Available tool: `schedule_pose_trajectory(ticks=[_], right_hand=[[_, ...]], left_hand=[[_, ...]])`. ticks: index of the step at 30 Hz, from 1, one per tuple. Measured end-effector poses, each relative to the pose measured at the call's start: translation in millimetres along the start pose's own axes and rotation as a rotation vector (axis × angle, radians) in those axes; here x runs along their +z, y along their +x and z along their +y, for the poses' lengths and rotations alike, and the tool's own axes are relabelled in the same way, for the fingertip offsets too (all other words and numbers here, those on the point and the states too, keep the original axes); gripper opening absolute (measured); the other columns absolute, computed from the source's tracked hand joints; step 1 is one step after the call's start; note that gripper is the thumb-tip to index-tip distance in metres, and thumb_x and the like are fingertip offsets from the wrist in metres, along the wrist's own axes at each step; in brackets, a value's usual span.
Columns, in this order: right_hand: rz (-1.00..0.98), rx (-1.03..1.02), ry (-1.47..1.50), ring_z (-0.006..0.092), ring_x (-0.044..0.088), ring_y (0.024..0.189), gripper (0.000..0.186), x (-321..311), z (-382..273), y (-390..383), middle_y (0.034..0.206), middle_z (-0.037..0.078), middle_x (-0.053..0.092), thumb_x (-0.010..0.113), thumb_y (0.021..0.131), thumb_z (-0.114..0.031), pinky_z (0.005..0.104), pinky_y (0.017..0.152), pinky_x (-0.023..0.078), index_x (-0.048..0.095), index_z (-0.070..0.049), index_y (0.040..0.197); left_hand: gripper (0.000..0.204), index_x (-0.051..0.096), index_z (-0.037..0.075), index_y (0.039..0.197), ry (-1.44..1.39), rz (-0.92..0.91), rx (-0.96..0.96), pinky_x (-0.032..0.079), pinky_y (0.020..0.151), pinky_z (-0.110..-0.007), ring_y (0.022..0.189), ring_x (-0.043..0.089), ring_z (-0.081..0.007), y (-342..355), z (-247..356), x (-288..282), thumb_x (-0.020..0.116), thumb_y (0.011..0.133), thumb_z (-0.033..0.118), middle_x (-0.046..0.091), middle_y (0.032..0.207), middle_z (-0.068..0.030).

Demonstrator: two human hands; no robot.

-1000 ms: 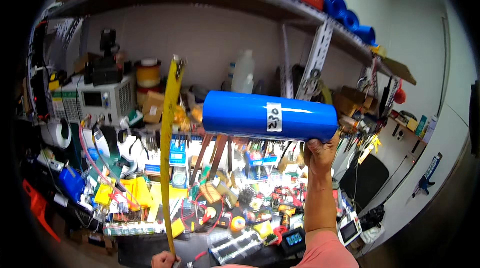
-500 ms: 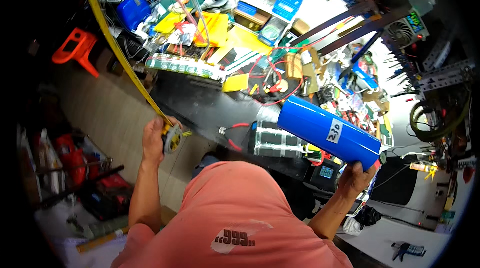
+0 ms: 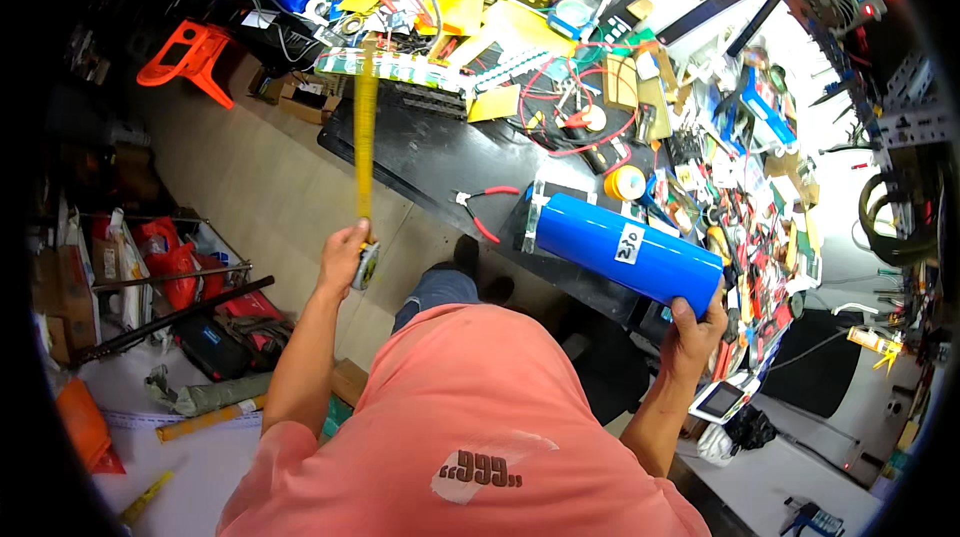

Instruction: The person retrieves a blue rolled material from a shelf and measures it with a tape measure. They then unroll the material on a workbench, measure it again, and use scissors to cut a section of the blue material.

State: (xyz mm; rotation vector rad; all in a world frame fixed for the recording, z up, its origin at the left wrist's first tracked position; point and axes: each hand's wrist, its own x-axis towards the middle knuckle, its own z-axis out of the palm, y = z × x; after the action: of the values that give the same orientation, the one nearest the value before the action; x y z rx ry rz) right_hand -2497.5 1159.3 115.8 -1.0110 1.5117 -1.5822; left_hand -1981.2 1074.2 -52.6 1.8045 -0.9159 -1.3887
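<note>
My left hand [image 3: 343, 257] is closed round a tape measure [image 3: 368, 269] out over the floor. Its yellow blade [image 3: 365, 142] is drawn out and stands away from me, crossing in front of the bench's left end. My right hand [image 3: 697, 327] grips the near right end of a glossy blue cylinder [image 3: 585, 242], which bears a white handwritten label. The cylinder is tilted, its far left end over the front part of the black bench [image 3: 415, 142]. Red-handled pliers [image 3: 488, 212] lie on the bench just left of it.
Wires, yellow sheets [image 3: 495, 104] and small parts crowd the back and right of the bench. An orange plastic stool [image 3: 188, 62] stands at the far left. Lower left, a rack [image 3: 165, 282] holds red bags and boxes. A small screen device [image 3: 722, 399] sits right of my forearm.
The tape blade has swung from leaning left to nearly straight ahead, and more floor shows. The blue cylinder has shifted slightly left and down in view, still in my right hand.
</note>
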Motion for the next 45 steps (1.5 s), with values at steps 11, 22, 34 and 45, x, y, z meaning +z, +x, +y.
schedule_pose_trajectory(ticks=[11,22,34,45], right_hand=[[0.202,0.074,-0.063,0.0233,0.057,0.122,0.048,6,11,-63,0.133,0.009,0.058,0.090,0.082,-0.021,0.0359,0.108,0.041,0.073,0.006,0.118],[0.455,0.178,0.034,0.0110,0.059,0.101,0.042,90,32,-96,0.115,-0.002,0.060,0.083,0.087,-0.014,0.0287,0.091,0.048,0.068,0.001,0.123],[0.416,0.220,0.194,0.0136,0.060,0.104,0.043,175,39,-91,0.118,-0.001,0.059,0.085,0.087,-0.017,0.0302,0.093,0.048,0.069,0.004,0.121],[0.361,0.358,0.388,0.0223,0.070,0.106,0.047,217,60,-75,0.117,0.010,0.069,0.082,0.090,-0.016,0.0389,0.098,0.058,0.065,0.006,0.127]], left_hand=[[0.054,0.074,0.003,0.085,0.500,-0.370,0.110,0.047,0.065,-0.031,0.070,0.058,-0.0117,80,32,77,0.065,0.104,0.053,0.065,0.074,-0.0035],[0.042,0.076,0.008,0.101,1.268,-0.368,0.715,0.053,0.092,-0.056,0.111,0.066,-0.0406,163,101,145,0.067,0.099,0.049,0.070,0.112,-0.0174],[0.050,0.066,0.014,0.136,1.149,-0.386,0.952,0.048,0.100,-0.054,0.123,0.056,-0.0338,191,65,156,0.075,0.094,0.040,0.059,0.126,-0.0112],[0.049,0.069,0.006,0.126,0.341,-0.569,0.668,0.049,0.098,-0.040,0.117,0.061,-0.0255,136,124,77,0.070,0.100,0.048,0.067,0.120,-0.0113]])
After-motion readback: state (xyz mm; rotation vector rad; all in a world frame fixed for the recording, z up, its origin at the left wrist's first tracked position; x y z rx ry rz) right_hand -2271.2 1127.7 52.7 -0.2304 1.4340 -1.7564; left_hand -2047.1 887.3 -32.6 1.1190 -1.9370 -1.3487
